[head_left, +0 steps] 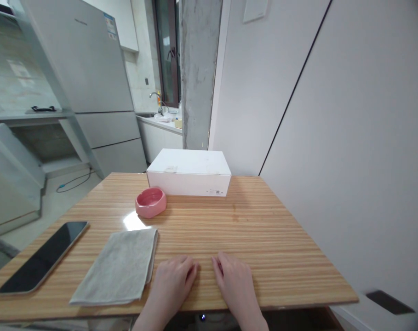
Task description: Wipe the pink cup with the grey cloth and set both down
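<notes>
My left hand (pixel 172 280) lies flat on the wooden table (pixel 264 234) near its front edge, fingers stretched forward and holding nothing. My right hand (pixel 233 279) rests flat beside it, a small gap between them, also with nothing in it. A folded grey cloth (pixel 121 266) lies just left of my left hand, close to it but apart. A pink bowl (pixel 151 202) sits farther back on the table. Behind the bowl stands a closed white box (pixel 190 172).
A dark phone or tablet (pixel 45 262) lies face up at the table's left front. The table's right side runs along a white wall (pixel 350 138). A fridge (pixel 91 82), a grey pillar and a kitchen counter with a tap stand beyond the table.
</notes>
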### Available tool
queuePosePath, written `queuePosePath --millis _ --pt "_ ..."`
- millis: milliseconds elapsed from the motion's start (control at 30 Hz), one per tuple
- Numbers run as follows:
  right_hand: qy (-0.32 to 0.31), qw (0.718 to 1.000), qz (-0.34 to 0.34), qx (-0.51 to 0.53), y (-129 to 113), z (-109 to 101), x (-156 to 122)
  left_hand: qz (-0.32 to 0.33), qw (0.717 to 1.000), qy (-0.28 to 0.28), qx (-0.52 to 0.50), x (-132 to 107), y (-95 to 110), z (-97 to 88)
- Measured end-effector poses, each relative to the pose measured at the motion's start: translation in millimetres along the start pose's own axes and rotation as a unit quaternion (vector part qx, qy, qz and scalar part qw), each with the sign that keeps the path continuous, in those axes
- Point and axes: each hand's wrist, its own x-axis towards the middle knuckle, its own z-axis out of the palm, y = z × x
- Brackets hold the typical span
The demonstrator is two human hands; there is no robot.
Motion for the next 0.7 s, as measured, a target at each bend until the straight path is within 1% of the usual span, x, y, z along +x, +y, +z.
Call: queuePosePath --millis 167,400,700 --pt "-0.025 1.0 0.005 -0.017 1.3 -2.9 -2.3 -0.01 1.0 0.002 -0.015 -1.3 -1.6 -0.1" --pt "-0.067 0.998 0.016 -0.011 0.8 -5.8 -2.1 -0.02 1.0 0.007 -0.018 -1.5 -1.6 0.3" --pt "-0.066 0.998 0.013 -0.006 0.1 -6.8 -3.3 -0.014 1.0 0.016 -0.018 -1.9 -2.1 0.5"
